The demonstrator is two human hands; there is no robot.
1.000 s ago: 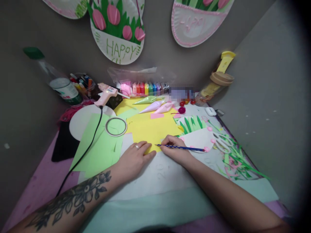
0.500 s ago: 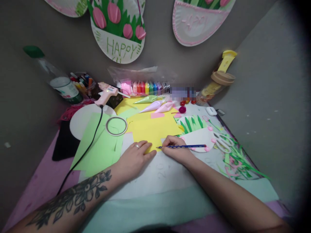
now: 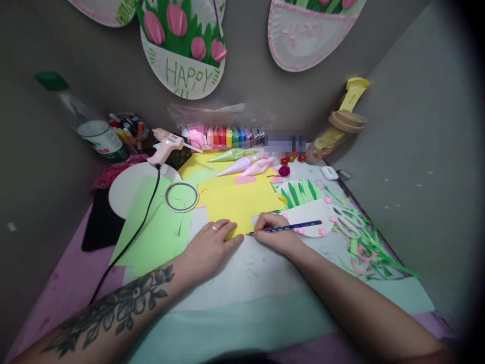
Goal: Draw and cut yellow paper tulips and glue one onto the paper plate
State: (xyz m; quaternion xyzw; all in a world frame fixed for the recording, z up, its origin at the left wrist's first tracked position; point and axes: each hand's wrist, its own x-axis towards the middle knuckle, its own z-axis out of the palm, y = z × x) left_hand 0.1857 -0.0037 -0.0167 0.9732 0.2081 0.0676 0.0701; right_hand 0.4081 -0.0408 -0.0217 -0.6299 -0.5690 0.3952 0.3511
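Now I am pressing my left hand (image 3: 210, 242) flat on the yellow paper (image 3: 237, 202) at mid-frame to steady it, while my right hand (image 3: 273, 231) is pinching the blue pencil (image 3: 288, 227), tip down at the sheet's lower edge.

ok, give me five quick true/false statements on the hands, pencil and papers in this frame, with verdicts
1. The right hand holds a blue pencil. True.
2. The left hand lies flat on the yellow paper. True.
3. The pink glue gun is in the left hand. False: it rests at the back of the table, its black cord running over the green paper.
4. The white scissors lie to the left of the left hand. False: they lie to the right of the right hand, beside green paper scraps.
5. A tape ring lies on the green paper. True.
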